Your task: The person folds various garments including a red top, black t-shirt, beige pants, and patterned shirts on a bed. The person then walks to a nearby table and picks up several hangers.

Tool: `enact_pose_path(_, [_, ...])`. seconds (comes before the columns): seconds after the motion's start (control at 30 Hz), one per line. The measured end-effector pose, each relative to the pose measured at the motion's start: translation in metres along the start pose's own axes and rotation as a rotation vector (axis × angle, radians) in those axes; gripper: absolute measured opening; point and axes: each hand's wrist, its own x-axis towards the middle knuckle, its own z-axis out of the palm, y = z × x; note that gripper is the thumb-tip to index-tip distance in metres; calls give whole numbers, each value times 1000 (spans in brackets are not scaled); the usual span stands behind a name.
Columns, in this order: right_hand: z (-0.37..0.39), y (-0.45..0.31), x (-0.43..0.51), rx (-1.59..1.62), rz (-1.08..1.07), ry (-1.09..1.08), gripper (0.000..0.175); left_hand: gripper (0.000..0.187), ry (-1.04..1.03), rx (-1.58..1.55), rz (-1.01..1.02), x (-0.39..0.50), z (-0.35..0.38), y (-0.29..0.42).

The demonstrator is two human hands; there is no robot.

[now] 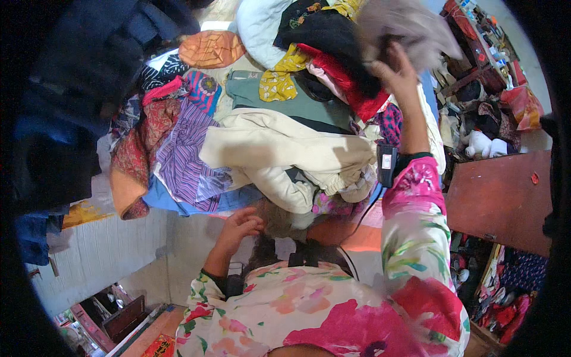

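My right hand (395, 69) reaches to the far right of the clothes heap, its fingers at a blurred greyish-mauve cloth (406, 31); whether they grip it is unclear. Beside it lie a black garment (330, 44) and a red one (348, 80). My left hand (241, 227) hovers at the near edge, fingers slightly spread, holding nothing. Before it lies a cream garment (285, 138) with a gathered end. Left of that is a purple striped garment (192, 151). Behind are a green garment (245, 91) and a yellow patterned cloth (281, 76).
Dark clothes (80, 89) loom at the left. An orange round item (212, 49) lies at the back left. At the right, a reddish-brown wooden panel (499, 196) stands near a cluttered shelf (482, 67) and a white plush toy (478, 143). A black cable (366, 212) runs from my right wrist.
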Motion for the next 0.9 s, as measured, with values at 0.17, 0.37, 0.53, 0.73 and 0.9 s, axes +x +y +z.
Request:
enact_pose_path(0.17, [5, 33, -109, -58, 89, -536, 56, 42, 4, 43, -18, 0, 3, -9])
enact_pose_path(0.37, [-19, 65, -209, -712, 147, -567, 40, 41, -49, 113, -4, 10, 7, -10])
enact_pose_path(0.53, [-24, 4, -204, -304, 216, -147, 21, 59, -225, 420, 209, 22, 44, 22])
enact_pose_path(0.73, [17, -167, -221, -296, -223, -215, 39, 87, -186, 668, 913, 6, 105, 72])
enact_pose_path(0.9, [57, -234, -254, -77, -302, -350, 42, 33, 11, 339, 1077, -25, 81, 74])
